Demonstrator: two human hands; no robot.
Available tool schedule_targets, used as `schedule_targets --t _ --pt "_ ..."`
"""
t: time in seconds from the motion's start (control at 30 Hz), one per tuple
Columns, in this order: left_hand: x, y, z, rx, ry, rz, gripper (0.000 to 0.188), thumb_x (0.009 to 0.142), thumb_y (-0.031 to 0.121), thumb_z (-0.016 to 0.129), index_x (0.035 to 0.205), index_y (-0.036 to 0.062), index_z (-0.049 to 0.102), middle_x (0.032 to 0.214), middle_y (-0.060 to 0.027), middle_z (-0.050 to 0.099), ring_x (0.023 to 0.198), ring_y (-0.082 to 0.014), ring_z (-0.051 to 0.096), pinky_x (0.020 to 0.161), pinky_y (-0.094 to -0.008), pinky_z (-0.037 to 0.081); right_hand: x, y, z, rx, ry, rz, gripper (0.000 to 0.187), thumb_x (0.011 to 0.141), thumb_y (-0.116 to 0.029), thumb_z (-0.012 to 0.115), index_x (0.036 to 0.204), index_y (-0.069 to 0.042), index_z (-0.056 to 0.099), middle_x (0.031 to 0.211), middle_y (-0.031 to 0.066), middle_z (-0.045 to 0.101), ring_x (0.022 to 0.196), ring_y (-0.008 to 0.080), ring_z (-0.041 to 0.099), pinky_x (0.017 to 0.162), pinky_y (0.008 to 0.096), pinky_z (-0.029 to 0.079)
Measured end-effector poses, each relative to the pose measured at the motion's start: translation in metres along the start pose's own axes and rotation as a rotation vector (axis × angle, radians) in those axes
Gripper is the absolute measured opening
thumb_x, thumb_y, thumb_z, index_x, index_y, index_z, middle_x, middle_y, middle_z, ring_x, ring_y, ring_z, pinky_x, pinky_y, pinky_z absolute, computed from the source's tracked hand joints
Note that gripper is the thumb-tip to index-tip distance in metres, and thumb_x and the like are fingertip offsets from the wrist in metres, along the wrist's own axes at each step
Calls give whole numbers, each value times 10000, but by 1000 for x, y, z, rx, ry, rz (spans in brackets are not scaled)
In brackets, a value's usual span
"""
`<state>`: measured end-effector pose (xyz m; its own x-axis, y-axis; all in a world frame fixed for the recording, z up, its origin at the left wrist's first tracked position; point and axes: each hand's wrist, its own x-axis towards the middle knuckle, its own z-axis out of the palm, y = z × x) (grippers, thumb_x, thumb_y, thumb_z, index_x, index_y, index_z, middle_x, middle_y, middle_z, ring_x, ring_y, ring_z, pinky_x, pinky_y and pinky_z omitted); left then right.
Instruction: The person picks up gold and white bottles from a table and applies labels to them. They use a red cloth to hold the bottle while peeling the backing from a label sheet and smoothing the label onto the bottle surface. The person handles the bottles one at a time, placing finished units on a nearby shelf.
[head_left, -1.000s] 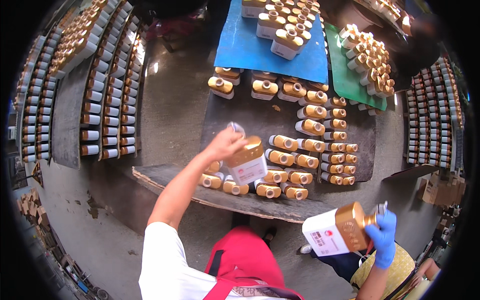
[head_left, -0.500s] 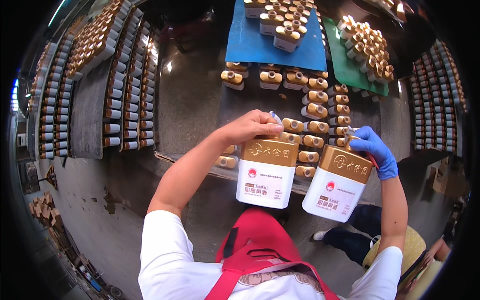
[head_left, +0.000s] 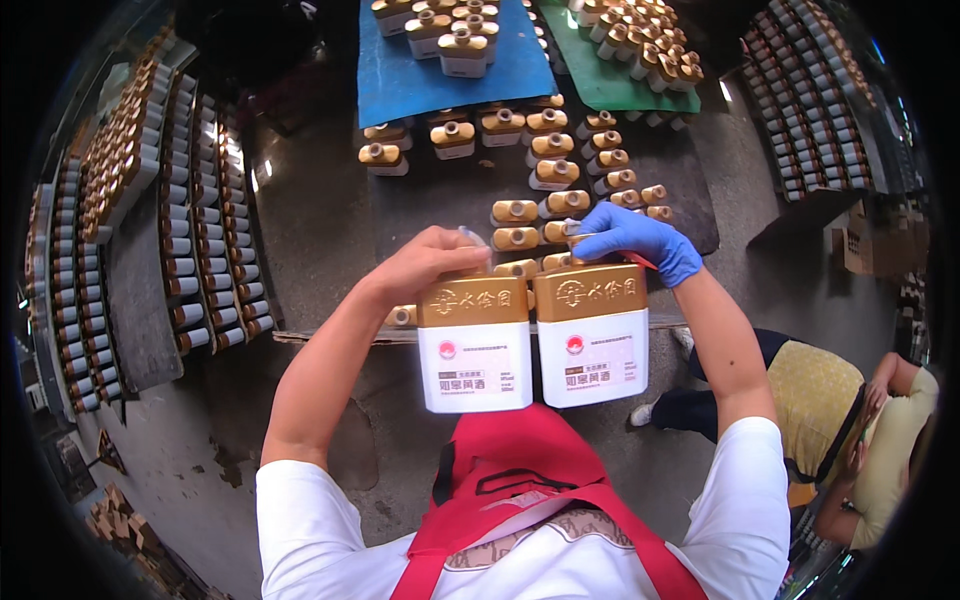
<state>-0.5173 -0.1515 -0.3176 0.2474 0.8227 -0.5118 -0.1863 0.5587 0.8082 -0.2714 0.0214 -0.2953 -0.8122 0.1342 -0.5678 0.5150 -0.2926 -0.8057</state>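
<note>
My bare left hand (head_left: 432, 262) is closed round the neck of a flat bottle (head_left: 475, 365) with a gold shoulder and a white, labelled body. In a blue glove, my right hand (head_left: 640, 242) grips the neck of a matching bottle (head_left: 594, 362). Both bottles hang upright side by side, labels facing me, with a narrow gap between them. Something whitish shows at my left fingertips, and a bit of red sticks out under the glove; I cannot make out either. The bottle necks are hidden by my fingers.
Just beyond my hands, more such bottles (head_left: 515, 211) stand in rows on a dark table (head_left: 420, 215). Blue (head_left: 400, 85) and green (head_left: 595, 85) sheets at the back bear bottles. Bottle-filled racks (head_left: 200, 230) line both sides. At the right is a person in yellow (head_left: 815, 405).
The right-hand bottle has swung from a tilt to upright and come closer to the left one. My view has shifted, so the table and sheets appear further left and higher.
</note>
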Motion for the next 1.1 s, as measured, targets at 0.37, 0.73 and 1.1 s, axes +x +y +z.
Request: schedule_targets --t 0.37,0.73,1.1 --pt "6 -20 23 29 7 -58 315 877 334 614 736 52 627 654 27 571 567 -40 524 491 -205 404 -18 46 5 40 -4 -88 257 783 -242 687 793 15 686 705 -4 613 679 52 548 626 203 420" --pt "14 -21 45 35 -21 -97 318 872 343 623 770 42 636 682 13 586 603 -51 543 524 -210 422 -30 86 0 164 6 -119 249 787 -242 684 780 7 691 701 0 618 660 56 548 622 205 424" --pt "27 -31 86 20 -6 -181 294 877 298 635 783 20 638 699 9 577 634 -54 523 552 -216 413 -55 133 -1 333 31 -90 158 774 -158 698 767 0 694 690 -8 622 635 54 557 615 192 437"
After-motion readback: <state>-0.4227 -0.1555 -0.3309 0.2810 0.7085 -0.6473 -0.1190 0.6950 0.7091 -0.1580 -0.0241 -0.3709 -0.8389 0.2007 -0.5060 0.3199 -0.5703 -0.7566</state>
